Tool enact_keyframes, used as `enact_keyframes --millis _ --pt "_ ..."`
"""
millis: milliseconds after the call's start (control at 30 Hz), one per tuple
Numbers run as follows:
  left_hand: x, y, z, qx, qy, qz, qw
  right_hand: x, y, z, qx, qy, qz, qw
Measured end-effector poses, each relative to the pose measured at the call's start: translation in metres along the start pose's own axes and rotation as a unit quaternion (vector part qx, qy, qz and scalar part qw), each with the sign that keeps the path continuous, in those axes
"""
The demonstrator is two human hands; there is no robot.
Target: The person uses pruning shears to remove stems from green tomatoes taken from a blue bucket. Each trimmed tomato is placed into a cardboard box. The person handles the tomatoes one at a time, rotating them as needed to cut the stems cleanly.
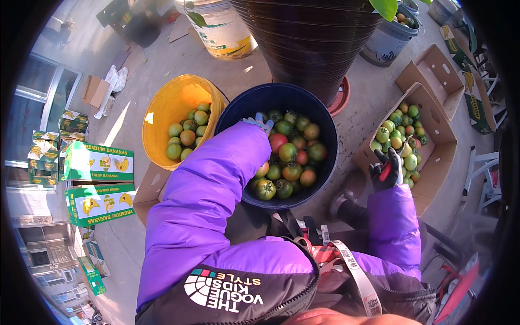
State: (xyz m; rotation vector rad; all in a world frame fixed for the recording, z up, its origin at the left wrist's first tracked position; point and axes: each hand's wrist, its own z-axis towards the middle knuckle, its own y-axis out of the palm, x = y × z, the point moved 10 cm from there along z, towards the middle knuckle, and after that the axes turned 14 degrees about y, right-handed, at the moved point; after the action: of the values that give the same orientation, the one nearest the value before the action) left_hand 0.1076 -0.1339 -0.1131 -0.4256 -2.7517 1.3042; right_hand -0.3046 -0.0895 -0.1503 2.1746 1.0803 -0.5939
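Note:
In front of me stands a dark blue bucket (331, 162) holding several green and reddening tomatoes (288, 152). My left hand (260, 122), in a light-coloured glove, reaches into it at the left wall. The purple sleeve covers most of that hand, so whether it grips a tomato is hidden. My right hand (384, 170), in a black glove, is closed around a small red-handled tool (385, 172), apparently snips. It hovers at the near left side of a cardboard box (440, 152), beside green and blushing tomatoes (410, 160) in there.
A yellow bucket (158, 118) with several tomatoes adjoins the blue one on the left. Beyond rises a large dark ribbed container (308, 40). White bucket (223, 32) and grey bucket (386, 44) stand farther off. Banana cartons (99, 162) are stacked left; another open cardboard box (438, 77) lies right.

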Motion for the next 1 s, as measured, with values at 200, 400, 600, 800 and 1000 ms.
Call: enact_keyframes --millis 200,400,600,800,1000 --pt "-0.014 -0.039 -0.032 0.1 -0.073 -0.146 0.982 -0.023 -0.013 -0.004 0.003 -0.266 -0.283 0.922" --pt "-0.048 -0.04 -0.045 0.391 0.091 -0.391 0.828 -0.001 0.01 -0.015 -0.097 -0.02 0.033 0.995" --pt "-0.158 -0.139 -0.07 0.527 -0.03 -0.195 0.826 -0.009 0.03 -0.046 -0.028 -0.027 -0.066 0.997" --pt "-0.257 -0.246 0.016 0.346 0.015 -0.002 0.938 -0.02 0.039 -0.044 0.0 0.008 -0.091 0.996" --pt "-0.258 -0.281 0.091 0.179 0.033 0.038 0.983 -0.025 0.037 -0.025 0.026 -0.013 -0.104 0.994"
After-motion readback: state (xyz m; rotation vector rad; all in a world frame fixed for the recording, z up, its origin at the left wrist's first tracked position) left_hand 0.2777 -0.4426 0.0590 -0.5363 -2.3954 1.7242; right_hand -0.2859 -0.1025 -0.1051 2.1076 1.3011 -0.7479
